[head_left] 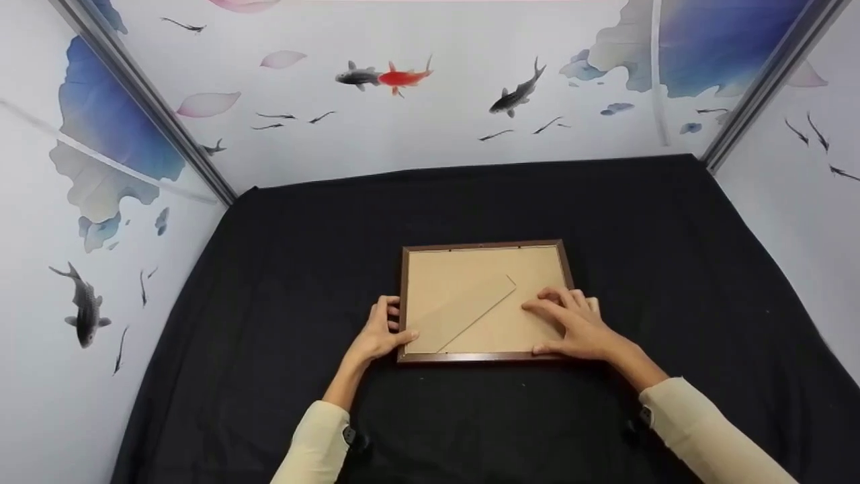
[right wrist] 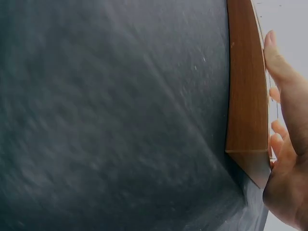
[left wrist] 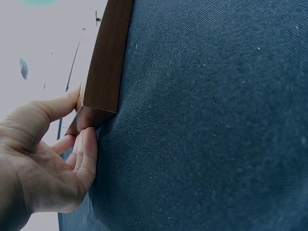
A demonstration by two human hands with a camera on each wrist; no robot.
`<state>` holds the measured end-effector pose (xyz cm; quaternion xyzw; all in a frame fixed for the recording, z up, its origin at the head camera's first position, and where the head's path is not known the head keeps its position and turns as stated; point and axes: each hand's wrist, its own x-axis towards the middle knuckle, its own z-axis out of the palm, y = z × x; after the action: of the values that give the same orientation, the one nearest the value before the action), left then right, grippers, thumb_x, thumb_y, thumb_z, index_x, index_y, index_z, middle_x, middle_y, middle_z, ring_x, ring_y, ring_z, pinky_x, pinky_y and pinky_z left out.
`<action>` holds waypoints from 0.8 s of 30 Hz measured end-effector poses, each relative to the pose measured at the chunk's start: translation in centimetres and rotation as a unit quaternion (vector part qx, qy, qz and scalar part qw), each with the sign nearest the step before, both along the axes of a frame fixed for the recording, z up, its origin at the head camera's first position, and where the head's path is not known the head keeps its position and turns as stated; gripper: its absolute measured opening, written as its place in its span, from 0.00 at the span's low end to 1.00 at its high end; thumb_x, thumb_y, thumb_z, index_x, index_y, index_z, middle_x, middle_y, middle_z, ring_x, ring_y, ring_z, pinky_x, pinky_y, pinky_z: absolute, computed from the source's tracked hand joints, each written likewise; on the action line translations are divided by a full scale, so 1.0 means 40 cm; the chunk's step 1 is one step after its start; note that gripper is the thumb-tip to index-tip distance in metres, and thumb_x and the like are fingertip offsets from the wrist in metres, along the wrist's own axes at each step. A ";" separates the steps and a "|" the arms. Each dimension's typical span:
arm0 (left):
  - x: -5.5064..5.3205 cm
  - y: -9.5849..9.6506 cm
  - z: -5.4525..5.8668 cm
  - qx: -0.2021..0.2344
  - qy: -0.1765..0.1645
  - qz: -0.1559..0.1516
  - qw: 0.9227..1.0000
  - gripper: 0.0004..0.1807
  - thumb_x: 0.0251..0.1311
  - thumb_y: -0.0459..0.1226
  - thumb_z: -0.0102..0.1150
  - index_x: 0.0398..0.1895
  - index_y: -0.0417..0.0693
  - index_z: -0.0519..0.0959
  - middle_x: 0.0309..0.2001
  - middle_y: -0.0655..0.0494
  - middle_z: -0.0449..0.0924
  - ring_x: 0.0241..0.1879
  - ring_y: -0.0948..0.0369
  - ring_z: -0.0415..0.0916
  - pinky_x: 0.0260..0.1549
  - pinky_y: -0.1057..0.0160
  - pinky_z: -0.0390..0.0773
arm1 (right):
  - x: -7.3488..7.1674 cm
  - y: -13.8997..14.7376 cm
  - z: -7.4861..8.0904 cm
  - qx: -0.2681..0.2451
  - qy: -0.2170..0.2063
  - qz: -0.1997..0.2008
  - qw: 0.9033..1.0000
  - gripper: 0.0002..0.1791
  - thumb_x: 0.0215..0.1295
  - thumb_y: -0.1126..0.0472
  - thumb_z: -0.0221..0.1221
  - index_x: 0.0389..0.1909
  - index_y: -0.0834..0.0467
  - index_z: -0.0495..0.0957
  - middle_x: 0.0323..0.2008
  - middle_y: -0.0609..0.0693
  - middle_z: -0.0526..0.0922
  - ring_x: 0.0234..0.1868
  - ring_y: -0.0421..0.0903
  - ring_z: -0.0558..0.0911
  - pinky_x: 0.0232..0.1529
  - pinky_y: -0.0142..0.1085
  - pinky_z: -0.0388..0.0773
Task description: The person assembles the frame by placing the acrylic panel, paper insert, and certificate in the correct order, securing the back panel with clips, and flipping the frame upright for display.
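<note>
A picture frame with brown rails lies back side up on the black cloth, its tan backing board facing me. A support leg lies flat across that board at a slant. My left hand grips the frame's left side near the near-left corner, thumb on top. In the left wrist view, the fingers bend against the side below the thumb. Over the near-right corner spreads my right hand, thumb at the near rail and fingers loosely bent above the board. The frame's front is hidden underneath.
Black cloth covers the tabletop around the frame. White panels painted with fish and petals enclose the back and both sides, with grey metal posts at the corners.
</note>
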<state>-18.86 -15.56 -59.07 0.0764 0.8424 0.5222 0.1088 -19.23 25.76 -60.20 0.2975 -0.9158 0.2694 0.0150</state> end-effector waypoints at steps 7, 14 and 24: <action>-0.005 0.000 -0.001 0.003 -0.007 0.001 1.000 0.39 0.57 0.31 0.74 0.67 0.35 0.60 0.54 0.37 0.64 0.48 0.44 0.73 0.46 0.48 0.77 | -0.001 -0.004 0.007 -0.009 -0.019 0.003 1.000 0.43 0.52 0.33 0.72 0.69 0.44 0.74 0.65 0.54 0.67 0.55 0.55 0.62 0.47 0.51 0.52; 0.003 -0.002 -0.005 0.005 -0.008 0.004 1.000 0.39 0.57 0.30 0.74 0.67 0.35 0.61 0.55 0.36 0.63 0.49 0.43 0.73 0.46 0.47 0.77 | 0.011 -0.008 0.005 -0.009 -0.025 0.003 1.000 0.41 0.55 0.36 0.71 0.70 0.43 0.73 0.68 0.56 0.65 0.56 0.56 0.61 0.49 0.53 0.51; 0.002 -0.002 -0.003 0.011 -0.013 0.004 1.000 0.39 0.57 0.31 0.74 0.67 0.36 0.61 0.54 0.38 0.63 0.49 0.44 0.73 0.46 0.49 0.78 | 0.002 0.006 0.005 -0.039 -0.042 0.028 0.998 0.39 0.60 0.42 0.71 0.70 0.49 0.73 0.70 0.59 0.64 0.59 0.57 0.61 0.50 0.54 0.49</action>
<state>-18.78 -15.65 -59.20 0.0668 0.8353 0.5330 0.1168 -19.17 25.98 -60.01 0.3109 -0.8955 0.3178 -0.0194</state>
